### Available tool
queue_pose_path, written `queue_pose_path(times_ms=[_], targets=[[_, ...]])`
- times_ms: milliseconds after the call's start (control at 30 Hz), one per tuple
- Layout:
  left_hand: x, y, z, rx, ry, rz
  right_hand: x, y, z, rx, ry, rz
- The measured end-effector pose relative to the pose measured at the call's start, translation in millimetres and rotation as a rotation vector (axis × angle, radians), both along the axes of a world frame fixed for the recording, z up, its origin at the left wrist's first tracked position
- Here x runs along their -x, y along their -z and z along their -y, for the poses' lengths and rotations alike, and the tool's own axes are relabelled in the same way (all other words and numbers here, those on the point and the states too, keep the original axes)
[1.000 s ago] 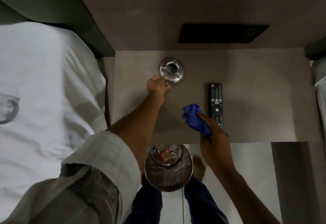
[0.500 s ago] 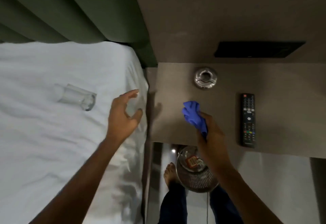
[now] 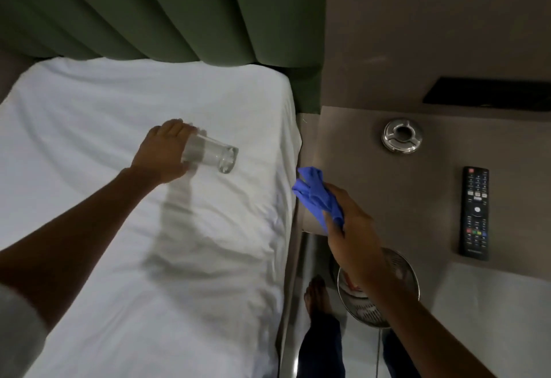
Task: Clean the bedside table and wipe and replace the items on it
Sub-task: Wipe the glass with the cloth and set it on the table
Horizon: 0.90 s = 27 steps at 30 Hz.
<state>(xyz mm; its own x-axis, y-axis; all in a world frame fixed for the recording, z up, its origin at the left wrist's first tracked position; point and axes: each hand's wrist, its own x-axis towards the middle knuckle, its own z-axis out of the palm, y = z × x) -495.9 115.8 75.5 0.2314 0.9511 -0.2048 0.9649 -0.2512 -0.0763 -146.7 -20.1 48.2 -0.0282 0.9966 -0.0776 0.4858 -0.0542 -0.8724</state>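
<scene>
A clear drinking glass [image 3: 213, 155] lies on its side over the white bed sheet [image 3: 119, 109], and my left hand [image 3: 162, 154] is wrapped around its base. My right hand [image 3: 348, 225] holds a crumpled blue cloth [image 3: 316, 196] above the left front corner of the brown bedside table [image 3: 372, 184]. On the table stand a round metal ashtray [image 3: 402, 136] at the back and a black remote control [image 3: 474, 212] at the right.
A green padded headboard [image 3: 149, 5] rises behind the bed. A metal waste bin [image 3: 396, 297] with some litter stands on the floor below the table's front edge, beside my bare foot [image 3: 317, 294]. A dark panel [image 3: 489, 96] is set in the wall above the table.
My left hand left the ashtray, swung left over the bed and closed on the glass. My view turned left with it. My right hand kept the blue cloth near the table's front left.
</scene>
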Motion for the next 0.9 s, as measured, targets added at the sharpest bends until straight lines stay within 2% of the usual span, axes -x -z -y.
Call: queue_pose_path(times_ms=[100, 233, 267, 367, 433, 500, 567, 667, 733, 800, 833, 900], targets=[[-22, -9, 34, 0.026, 0.093, 0.109, 21, -8, -3, -0.078, 0.013, -0.051], [-79, -13, 105, 0.195, -0.088, 0.333, 46, -12, 4, -0.048, -0.039, -0.193], [-92, -13, 121, 0.219, -0.160, 0.409, 47, -10, 5, -0.004, 0.004, -0.257], [-123, -9, 152, 0.235, -0.391, 0.665, 39, -3, 3, 0.301, 0.268, -0.628], [-145, -5, 159, 0.204, -0.521, 0.767, 30, 1, 5, 0.446, 0.384, -0.713], [-167, -5, 157, 0.215, -0.652, 0.814, 27, -5, 13, 0.531, 0.385, -0.722], [-183, -4, 150, 0.273, -0.744, 0.813, 26, -14, 26, 0.438, 0.309, -0.536], [-191, -1, 140, 0.386, -0.781, 0.766, 21, -23, 42, 0.143, 0.121, -0.155], [-192, -1, 140, 0.390, -0.667, 0.665, 15, -20, 45, -0.097, -0.133, 0.123], [-191, -3, 147, 0.303, -0.482, 0.585, 6, -14, 36, -0.286, -0.325, 0.389], [-192, -6, 151, 0.306, -0.443, 0.608, 0, -19, 27, -0.311, -0.374, 0.426], [-195, -12, 162, 0.338, -0.363, 0.682, -16, -27, 8, -0.243, -0.446, 0.353]])
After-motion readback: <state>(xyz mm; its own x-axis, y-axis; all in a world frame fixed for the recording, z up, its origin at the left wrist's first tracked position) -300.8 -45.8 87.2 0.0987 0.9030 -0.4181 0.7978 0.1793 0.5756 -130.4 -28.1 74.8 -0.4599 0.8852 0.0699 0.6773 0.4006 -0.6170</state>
